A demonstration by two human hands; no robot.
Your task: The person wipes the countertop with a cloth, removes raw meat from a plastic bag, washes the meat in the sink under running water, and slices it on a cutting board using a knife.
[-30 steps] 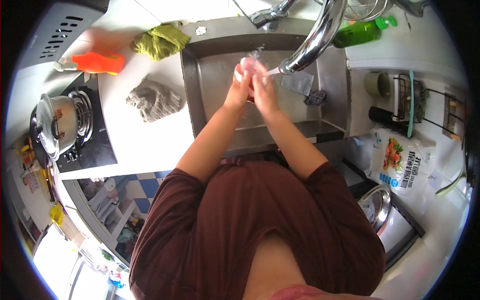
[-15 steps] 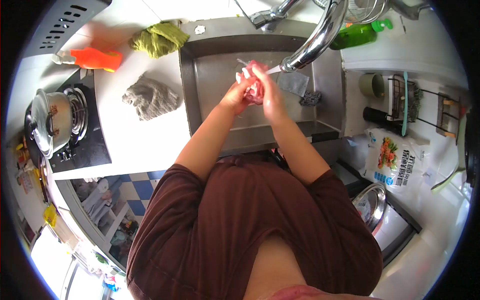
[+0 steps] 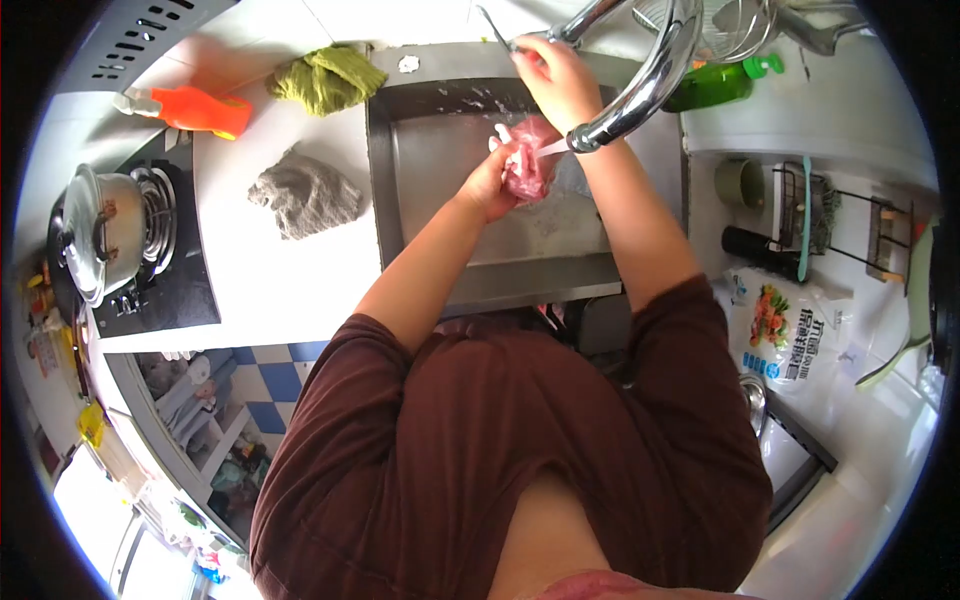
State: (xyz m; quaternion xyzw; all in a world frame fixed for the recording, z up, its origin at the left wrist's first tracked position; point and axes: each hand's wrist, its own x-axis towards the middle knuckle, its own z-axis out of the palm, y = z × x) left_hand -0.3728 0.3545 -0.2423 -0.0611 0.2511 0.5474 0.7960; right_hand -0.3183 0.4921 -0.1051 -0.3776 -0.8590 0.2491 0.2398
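Observation:
A piece of pinkish-red raw meat [image 3: 530,170] hangs over the steel sink [image 3: 430,150], with my left hand [image 3: 489,183] closed around its left side. Water from the chrome faucet [image 3: 645,90] runs onto the meat, and drops splash near the sink's back wall. Behind the spout, my right hand [image 3: 558,80] is up at the faucet's lever [image 3: 495,28], its fingers bent and closed at the lever's end. My right forearm passes under the spout and hides part of the sink.
Left of the sink lie a grey cloth [image 3: 305,195] and a green cloth [image 3: 328,78], with an orange bottle [image 3: 205,110] behind. A pot [image 3: 105,235] stands on the stove. At the right are a green bottle [image 3: 712,88], a rack [image 3: 805,205] and a plastic bag [image 3: 785,325].
My right hand has left the meat and moved back and up to the faucet lever. My left hand still holds the meat, which now shows more fully under the water.

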